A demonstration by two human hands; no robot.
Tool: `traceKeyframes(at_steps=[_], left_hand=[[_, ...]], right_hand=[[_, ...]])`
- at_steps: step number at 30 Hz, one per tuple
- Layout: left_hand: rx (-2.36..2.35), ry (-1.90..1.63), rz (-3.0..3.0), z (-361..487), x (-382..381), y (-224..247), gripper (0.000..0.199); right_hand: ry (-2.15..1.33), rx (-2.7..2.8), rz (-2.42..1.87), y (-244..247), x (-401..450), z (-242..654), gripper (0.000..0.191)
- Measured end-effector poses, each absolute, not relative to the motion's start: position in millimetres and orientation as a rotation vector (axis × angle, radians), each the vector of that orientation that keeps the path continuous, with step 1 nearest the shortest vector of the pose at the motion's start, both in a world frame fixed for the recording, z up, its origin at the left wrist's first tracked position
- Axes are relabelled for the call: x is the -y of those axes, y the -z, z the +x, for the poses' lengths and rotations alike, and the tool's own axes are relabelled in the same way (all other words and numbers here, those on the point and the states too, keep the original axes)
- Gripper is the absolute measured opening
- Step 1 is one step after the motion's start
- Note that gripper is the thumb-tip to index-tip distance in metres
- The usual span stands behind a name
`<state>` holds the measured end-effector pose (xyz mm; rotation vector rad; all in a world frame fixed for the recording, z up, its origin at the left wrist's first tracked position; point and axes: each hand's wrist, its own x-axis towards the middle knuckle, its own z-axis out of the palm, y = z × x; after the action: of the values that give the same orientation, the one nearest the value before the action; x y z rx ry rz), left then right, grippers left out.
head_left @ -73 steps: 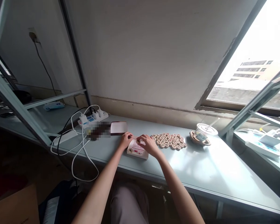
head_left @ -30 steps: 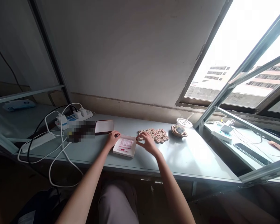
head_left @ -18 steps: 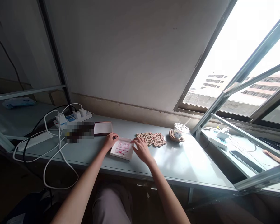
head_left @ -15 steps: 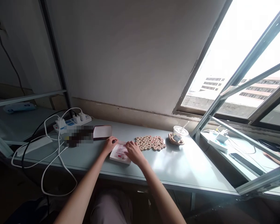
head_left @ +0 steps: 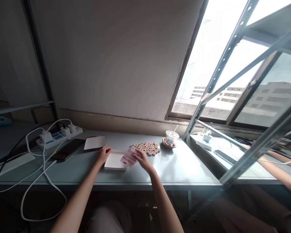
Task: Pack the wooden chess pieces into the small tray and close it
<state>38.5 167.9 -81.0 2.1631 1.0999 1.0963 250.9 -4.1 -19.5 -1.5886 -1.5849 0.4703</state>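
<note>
My right hand (head_left: 142, 160) pinches a thin, clear plastic sheet printed with red lines (head_left: 129, 158), which looks like a folded xiangqi board. It hangs tilted over the right side of a shallow white box (head_left: 114, 161). At the box's back left corner, my left hand (head_left: 103, 154) has its fingers closed on the edge. Behind the sheet and to its right lies a cluster of round wooden xiangqi pieces (head_left: 149, 149), partly covered by the sheet and my right hand. A dark-rimmed box lid (head_left: 94, 143) rests inside up, back left of the box.
A lidded plastic cup with a straw (head_left: 171, 137) stands in a brown holder (head_left: 169, 145). On the left are a tablet (head_left: 69, 149), a power strip (head_left: 59, 137) and looping white cables (head_left: 45, 171). Beyond a metal post, another person's arm (head_left: 278, 173) reaches over the neighbouring desk.
The plastic sheet, flat in the box before, is now lifted in my right hand and shifted right. My left hand stays at the box. The view has turned right, bringing another person's arm into sight.
</note>
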Motion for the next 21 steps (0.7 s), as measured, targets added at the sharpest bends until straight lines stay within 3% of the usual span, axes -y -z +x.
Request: traceKeyframes(at_steps=[6, 12, 16, 21], left_hand=[[-1.112, -1.151, 2.18, 38, -170, 86, 0.038], [-1.176, -1.292, 2.213, 34, -167, 93, 0.035], [-1.175, -1.38, 2.175, 31, -164, 90, 0.036], [-1.07, -1.402, 2.146, 26, -153, 80, 0.042]], right_hand=[[-0.16, 1.473, -2.007, 46, 54, 300, 0.031], [0.002, 1.332, -2.073, 63, 61, 300, 0.041], [0.122, 1.471, -2.095, 63, 59, 296, 0.03], [-0.098, 1.568, -1.792, 67, 57, 300, 0.01]])
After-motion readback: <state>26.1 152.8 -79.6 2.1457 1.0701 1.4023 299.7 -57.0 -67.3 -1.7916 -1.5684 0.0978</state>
